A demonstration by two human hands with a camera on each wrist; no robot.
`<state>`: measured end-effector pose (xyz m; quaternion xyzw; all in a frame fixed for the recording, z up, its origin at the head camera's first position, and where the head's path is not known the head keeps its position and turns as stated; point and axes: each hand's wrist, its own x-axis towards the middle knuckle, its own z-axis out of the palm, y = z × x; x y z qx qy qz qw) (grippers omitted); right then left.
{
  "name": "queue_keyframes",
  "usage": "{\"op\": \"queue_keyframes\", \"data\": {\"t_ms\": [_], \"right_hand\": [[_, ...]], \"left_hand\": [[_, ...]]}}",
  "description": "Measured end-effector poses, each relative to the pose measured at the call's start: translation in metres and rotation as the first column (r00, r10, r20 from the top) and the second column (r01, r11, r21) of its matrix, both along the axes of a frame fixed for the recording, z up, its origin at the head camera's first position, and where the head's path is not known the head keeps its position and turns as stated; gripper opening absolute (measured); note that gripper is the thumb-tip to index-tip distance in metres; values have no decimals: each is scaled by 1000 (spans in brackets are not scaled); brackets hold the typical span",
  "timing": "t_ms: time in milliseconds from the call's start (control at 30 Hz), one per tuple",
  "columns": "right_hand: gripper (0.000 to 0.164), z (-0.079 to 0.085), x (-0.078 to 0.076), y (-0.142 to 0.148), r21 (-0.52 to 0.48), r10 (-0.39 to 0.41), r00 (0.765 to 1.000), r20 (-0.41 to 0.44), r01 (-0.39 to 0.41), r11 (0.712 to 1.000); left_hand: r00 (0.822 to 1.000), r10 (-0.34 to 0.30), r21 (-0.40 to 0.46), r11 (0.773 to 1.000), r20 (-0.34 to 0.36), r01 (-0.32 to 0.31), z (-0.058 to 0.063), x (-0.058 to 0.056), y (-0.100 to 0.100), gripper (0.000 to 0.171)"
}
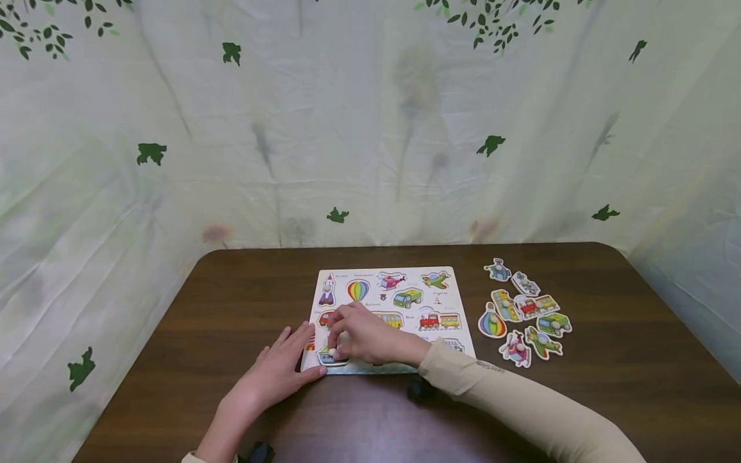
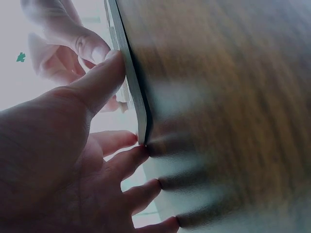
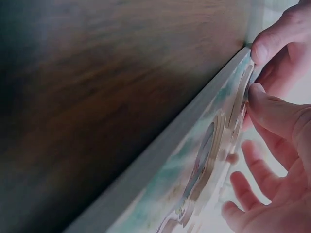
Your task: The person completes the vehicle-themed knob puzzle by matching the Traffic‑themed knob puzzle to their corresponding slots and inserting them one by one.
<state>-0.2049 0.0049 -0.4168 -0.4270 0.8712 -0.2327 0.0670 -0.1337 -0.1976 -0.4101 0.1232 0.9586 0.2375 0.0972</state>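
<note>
A wooden picture puzzle board [image 1: 399, 368] printed with vehicles lies on the brown table. At its lower left corner, my right hand [image 1: 370, 335] pinches a small bluish puzzle piece [image 1: 331, 360] by its knob, mostly covered by the fingers. Whether that piece sits fully in its recess cannot be told. My left hand [image 1: 278, 363] steadies the same corner. Its thumb rests on the board's edge, and the other fingers spread along the left side, tips on the table in the left wrist view. In the right wrist view, another raised piece [image 3: 210, 158] shows along the board.
Several loose puzzle pieces lie right of the board, among them a balloon piece [image 1: 492, 323], a red train piece [image 1: 537, 307] and a green plane piece [image 1: 544, 343]. A leaf-patterned curtain [image 1: 370, 128] hangs behind the table [image 1: 243, 302].
</note>
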Motion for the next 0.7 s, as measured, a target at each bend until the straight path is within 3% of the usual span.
{"op": "queue_keyframes", "data": {"t_ms": [333,700], "right_hand": [[5,-2,0,-6,19,16,999,-51,-15,1000],[8,-4,-6,-3,7,9,1000,-25,-8,1000]], "left_hand": [[1000,-2,3,1000,-19,2,-1,0,-2,81],[1000,-3,-2,1000,-1,3,0,0,-2,83]]}}
